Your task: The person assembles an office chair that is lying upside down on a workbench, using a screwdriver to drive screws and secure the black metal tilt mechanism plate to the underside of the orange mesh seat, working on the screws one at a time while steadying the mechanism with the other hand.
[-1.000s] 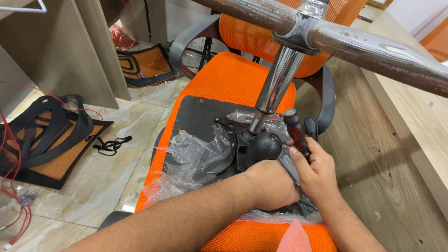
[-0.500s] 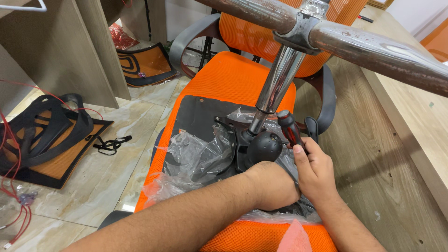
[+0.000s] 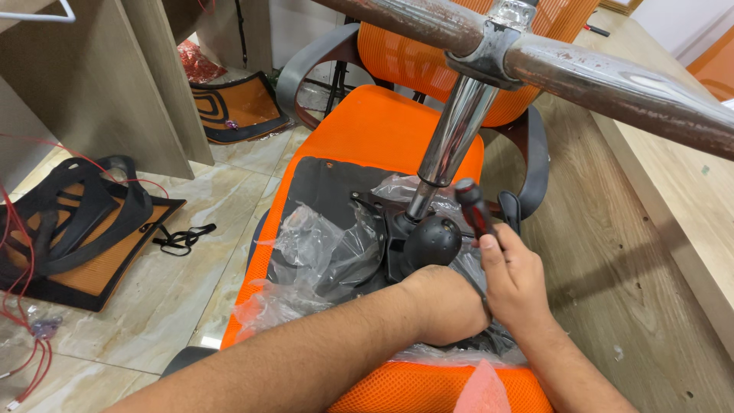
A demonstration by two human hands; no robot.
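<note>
An orange office chair seat [image 3: 382, 130] lies upside down, its black underside plate [image 3: 336, 187] facing up. A chrome gas-lift column [image 3: 451, 145] rises from the black mechanism [image 3: 428, 241] on the plate. My right hand [image 3: 516, 279] grips a screwdriver [image 3: 474, 210] with a red-and-black handle, held upright beside the column. My left hand [image 3: 447, 306] is bent down behind the mechanism, its fingers hidden under crumpled clear plastic wrap [image 3: 321, 245], so what it touches cannot be seen.
Chrome base legs [image 3: 612, 76] of the chair cross the top of the view. A black-and-orange chair backrest frame [image 3: 76, 229] lies on the tiled floor at left, with red wires [image 3: 23, 306]. A wooden desk panel [image 3: 634, 252] stands at right. Another orange chair [image 3: 428, 61] stands behind.
My right hand has lifted the screwdriver slightly up and away from the mechanism, tilting it more upright. The left hand has stayed in place.
</note>
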